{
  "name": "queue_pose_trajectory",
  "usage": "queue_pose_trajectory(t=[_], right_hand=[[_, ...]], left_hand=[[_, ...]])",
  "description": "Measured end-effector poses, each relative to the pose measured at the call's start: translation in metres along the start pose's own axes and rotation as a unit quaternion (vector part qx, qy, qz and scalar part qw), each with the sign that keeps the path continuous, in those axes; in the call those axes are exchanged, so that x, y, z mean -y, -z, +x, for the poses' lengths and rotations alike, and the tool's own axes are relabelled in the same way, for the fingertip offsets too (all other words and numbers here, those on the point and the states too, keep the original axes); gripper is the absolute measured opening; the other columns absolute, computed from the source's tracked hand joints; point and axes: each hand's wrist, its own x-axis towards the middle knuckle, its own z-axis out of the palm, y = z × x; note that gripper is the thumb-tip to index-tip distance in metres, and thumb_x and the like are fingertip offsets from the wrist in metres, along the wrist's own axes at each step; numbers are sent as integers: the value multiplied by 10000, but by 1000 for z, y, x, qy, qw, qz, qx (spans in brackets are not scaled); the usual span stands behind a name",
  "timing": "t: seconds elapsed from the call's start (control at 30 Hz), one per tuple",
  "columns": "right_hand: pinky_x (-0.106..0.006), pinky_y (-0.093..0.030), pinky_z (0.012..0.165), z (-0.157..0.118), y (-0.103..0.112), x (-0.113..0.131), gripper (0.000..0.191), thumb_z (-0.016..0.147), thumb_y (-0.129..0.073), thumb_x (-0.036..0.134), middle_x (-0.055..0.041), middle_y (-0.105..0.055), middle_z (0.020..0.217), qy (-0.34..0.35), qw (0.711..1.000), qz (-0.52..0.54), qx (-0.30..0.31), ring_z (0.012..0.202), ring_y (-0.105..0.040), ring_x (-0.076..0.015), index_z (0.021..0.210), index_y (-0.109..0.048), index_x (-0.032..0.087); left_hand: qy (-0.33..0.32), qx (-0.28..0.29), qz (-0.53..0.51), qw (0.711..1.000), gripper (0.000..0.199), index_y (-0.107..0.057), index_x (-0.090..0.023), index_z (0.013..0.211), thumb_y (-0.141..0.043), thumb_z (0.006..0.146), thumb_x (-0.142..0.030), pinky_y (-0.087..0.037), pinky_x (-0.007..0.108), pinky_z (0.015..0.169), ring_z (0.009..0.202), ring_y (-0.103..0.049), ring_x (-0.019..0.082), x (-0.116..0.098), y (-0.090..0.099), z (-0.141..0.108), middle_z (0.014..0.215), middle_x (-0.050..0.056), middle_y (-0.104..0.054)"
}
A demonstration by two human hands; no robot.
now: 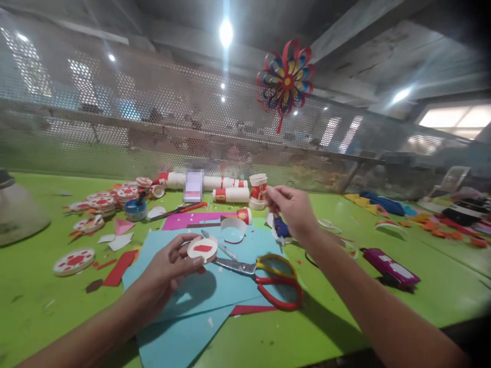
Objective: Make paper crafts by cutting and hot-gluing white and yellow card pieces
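Note:
My left hand (pixel 174 263) grips a round white paper disc (pixel 202 249) by its edge, with a red patch in the disc's middle. My right hand (pixel 293 212) is raised at the right of the paper, thumb and fingers pressed together; what they pinch, if anything, I cannot make out. Directly under it shows a small dark blue object (pixel 281 226), whose kind is unclear. Scissors (pixel 256 268) with one yellow and one red handle lie on light blue paper sheets (pixel 169 301), blades pointing toward the disc. A curled white paper strip (pixel 233 231) lies beyond them.
On the green table (pixel 34 312), red-dotted white discs (pixel 74 261), a blue jar (pixel 135 209) and paper scraps are at left. Paper cups (pixel 258 189) stand or lie in stacks behind. A purple case (pixel 391 268) is at right. A paper flower (pixel 287 82) hangs above.

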Motion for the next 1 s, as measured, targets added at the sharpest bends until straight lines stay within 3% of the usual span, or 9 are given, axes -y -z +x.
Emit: queue_pose_trajectory(t=[0.1,0.23,0.33,0.53,0.67,1.0], right_hand=[[-194,-317,373,8,15,-12,256,677,-679,389,18,-565,511,-24,1000,-13,-5,410,-439,-69,654,-619,141],[-197,-315,363,-6,8,-38,298,671,-659,429,11,-556,502,-77,996,-35,22,401,-440,-77,674,-616,134],[-199,-326,374,-33,-8,-42,303,697,-625,432,6,-562,527,-99,992,-55,54,411,-447,-79,710,-627,129],[-205,-327,402,-101,-42,-19,268,735,-638,396,5,-583,514,-118,978,-104,135,414,-442,-82,673,-675,139],[-201,-299,398,-123,-55,-15,331,763,-613,455,17,-553,504,-128,981,-118,90,414,-426,-79,663,-658,143],[-222,-353,423,-129,-93,-11,388,734,-600,543,38,-502,512,-128,991,-13,33,440,-440,-99,669,-584,160]], left_hand=[[8,2,-15,1000,488,-535,-170,1021,-778,598,-189,-499,268,669,855,-652,223,0,-4,-3,946,86,-686],[4,17,-33,999,502,-528,-161,995,-784,563,-144,-509,283,663,789,-649,199,2,-3,-1,920,78,-688],[-5,37,-47,998,496,-525,-149,977,-783,554,-128,-514,288,657,737,-643,178,5,0,1,886,83,-695],[-9,71,-87,994,479,-517,-147,920,-775,521,-92,-521,317,671,717,-653,189,17,-2,0,810,73,-700],[-3,83,-94,992,456,-521,-143,879,-758,498,-59,-522,318,642,670,-632,172,23,-2,-2,750,52,-684],[-15,93,-86,992,457,-503,-152,836,-779,475,-102,-524,320,621,657,-632,178,19,5,-6,723,46,-678]])
